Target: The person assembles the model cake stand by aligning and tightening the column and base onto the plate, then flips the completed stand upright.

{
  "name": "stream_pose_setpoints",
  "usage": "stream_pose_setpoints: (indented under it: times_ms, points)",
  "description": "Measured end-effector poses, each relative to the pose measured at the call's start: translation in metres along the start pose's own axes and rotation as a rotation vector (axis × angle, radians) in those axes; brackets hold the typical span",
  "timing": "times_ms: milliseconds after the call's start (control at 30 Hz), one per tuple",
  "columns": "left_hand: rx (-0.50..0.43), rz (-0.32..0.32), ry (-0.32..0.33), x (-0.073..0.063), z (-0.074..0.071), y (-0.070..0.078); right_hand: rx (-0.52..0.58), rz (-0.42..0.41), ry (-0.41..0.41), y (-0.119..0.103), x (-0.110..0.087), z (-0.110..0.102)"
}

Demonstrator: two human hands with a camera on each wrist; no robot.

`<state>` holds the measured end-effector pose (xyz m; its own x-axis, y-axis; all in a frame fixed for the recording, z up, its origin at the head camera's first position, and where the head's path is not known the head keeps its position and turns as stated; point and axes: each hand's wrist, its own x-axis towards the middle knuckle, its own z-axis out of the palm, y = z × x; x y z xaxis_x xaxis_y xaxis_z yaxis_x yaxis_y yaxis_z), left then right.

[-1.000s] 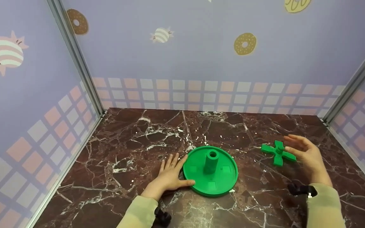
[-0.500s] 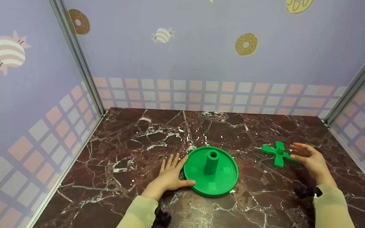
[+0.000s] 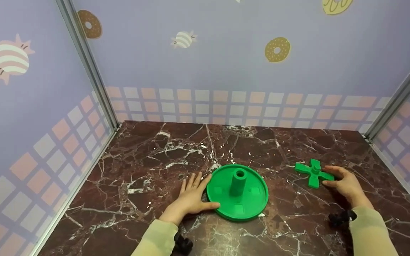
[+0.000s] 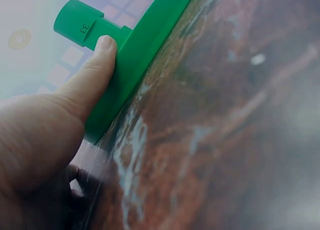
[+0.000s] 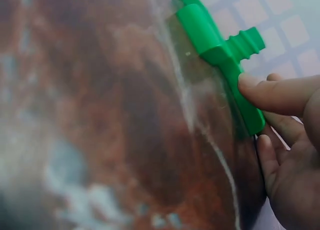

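Observation:
A round green base (image 3: 226,208) with a raised rim and a hollow upright post (image 3: 238,185) stands on the table. My left hand (image 3: 189,199) rests against its left side, fingers straight and spread, thumb on the near rim. In the left wrist view the left thumb (image 4: 95,70) touches the rim, below the post marked "33". To the right lies a green four-armed cross piece (image 3: 313,173) with a short ridged stub (image 5: 245,43) pointing up. My right hand (image 3: 347,185) pinches its right arm between thumb and fingers; the far fingertips are partly hidden in the right wrist view.
Dark red marbled tabletop (image 3: 155,170) lies beneath everything, with small white flecks near the base. A patterned lilac back wall (image 3: 219,64) and side panels (image 3: 30,117) enclose the table on the left, back and right.
The right hand first drew back to the right from the cross's centre, then lowered and came in on its right arm. The left hand and the round base stay in place.

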<state>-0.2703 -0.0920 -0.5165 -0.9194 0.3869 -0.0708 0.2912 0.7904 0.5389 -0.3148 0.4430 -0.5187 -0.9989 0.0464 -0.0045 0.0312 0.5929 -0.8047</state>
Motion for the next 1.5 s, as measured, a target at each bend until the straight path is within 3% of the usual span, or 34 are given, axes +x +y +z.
stream_pose_setpoints:
  times_ms: [333,533,867,1300,1500]
  points:
    - [0.010,-0.010,-0.004,0.002,0.001,-0.001,-0.276,-0.054,-0.007,-0.009,0.000,0.001]
    - [0.012,-0.016,-0.002,0.003,0.002,-0.002,-0.354,-0.090,-0.040,-0.017,0.000,0.002]
    - [0.008,-0.014,0.002,0.002,0.002,-0.003,-0.307,-0.152,-0.015,-0.048,-0.008,0.014]
    - [0.011,-0.011,-0.004,0.002,0.002,-0.004,-0.165,-0.270,0.034,-0.101,-0.027,0.037]
    - [0.013,-0.007,-0.007,0.002,0.002,-0.002,-0.086,-0.286,0.038,-0.118,-0.032,0.046]
